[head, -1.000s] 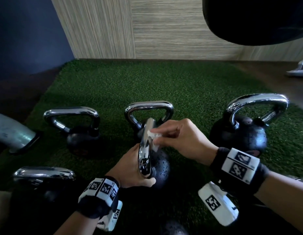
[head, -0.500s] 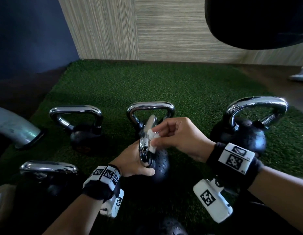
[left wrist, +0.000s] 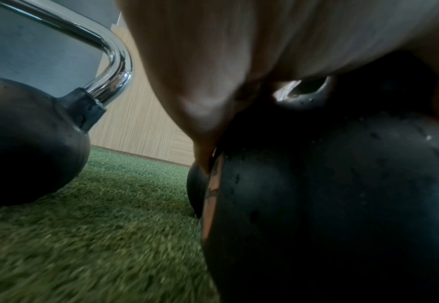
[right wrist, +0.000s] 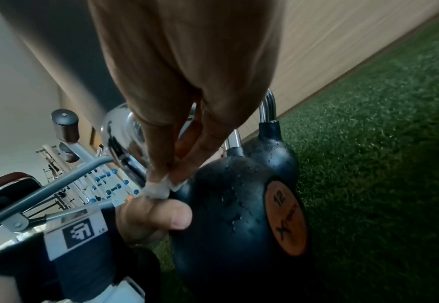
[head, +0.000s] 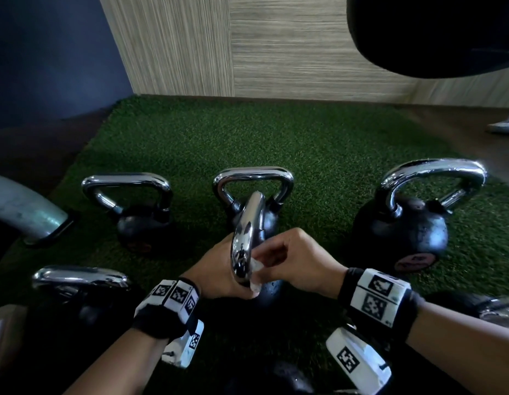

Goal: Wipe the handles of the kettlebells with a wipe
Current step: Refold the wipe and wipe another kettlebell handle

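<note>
A black 12 kg kettlebell (head: 269, 292) with a chrome handle (head: 246, 238) stands on the green turf at the centre, its ball beaded with droplets. My left hand (head: 219, 269) grips it from the left at the foot of the handle, thumb (right wrist: 158, 215) pressed on the ball (right wrist: 234, 205). My right hand (head: 293, 260) pinches a small white wipe (head: 254, 269) against the lower right side of the handle. In the right wrist view the fingertips squeeze the wipe (right wrist: 158, 189) just above the left thumb. The left wrist view shows only palm (left wrist: 239, 61) and ball (left wrist: 330, 205).
More chrome-handled kettlebells stand around: back left (head: 139, 212), right behind the held one (head: 253, 178), a large one at right (head: 404, 220), one at front left (head: 79, 277). A grey metal tube (head: 22, 212) lies at far left. A wood-panel wall (head: 304, 52) bounds the turf (head: 276, 138).
My right hand has slid the wipe down the handle from near its top to its lower end. The left hand keeps its grip on the kettlebell.
</note>
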{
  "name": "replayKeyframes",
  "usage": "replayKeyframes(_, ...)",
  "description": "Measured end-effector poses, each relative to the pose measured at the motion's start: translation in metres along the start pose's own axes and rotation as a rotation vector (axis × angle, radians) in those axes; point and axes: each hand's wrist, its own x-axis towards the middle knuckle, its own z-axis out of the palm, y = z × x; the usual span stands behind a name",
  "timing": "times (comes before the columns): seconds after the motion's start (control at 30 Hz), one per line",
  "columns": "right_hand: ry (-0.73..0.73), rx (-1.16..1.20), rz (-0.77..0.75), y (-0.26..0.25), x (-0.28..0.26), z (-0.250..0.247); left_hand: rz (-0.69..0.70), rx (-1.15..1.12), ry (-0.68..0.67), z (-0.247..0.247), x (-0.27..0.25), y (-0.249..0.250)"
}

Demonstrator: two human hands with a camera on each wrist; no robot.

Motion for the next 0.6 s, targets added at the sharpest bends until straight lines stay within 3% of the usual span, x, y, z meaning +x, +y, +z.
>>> replayKeyframes(0.1,-0.102,-0.112,-0.018,0.002,0.005,-0.005,0.020,0.035,-0.020,0.004,-0.009,0.004)
replayKeyframes(0.3,-0.300,-0.326,-0.044,-0.007,0.008,0.003,0.119,0.036,0.109,0.014,-0.031,0.022)
replayKeyframes(0.5,-0.398,-0.105,-0.016,-0.008,0.005,-0.004,0.129,0.070,0.092,0.014,-0.033,0.029)
replayKeyframes(0.6,-0.410,-0.154,-0.038,-0.005,0.009,-0.002,0.133,0.072,0.111,0.014,-0.033,0.028)
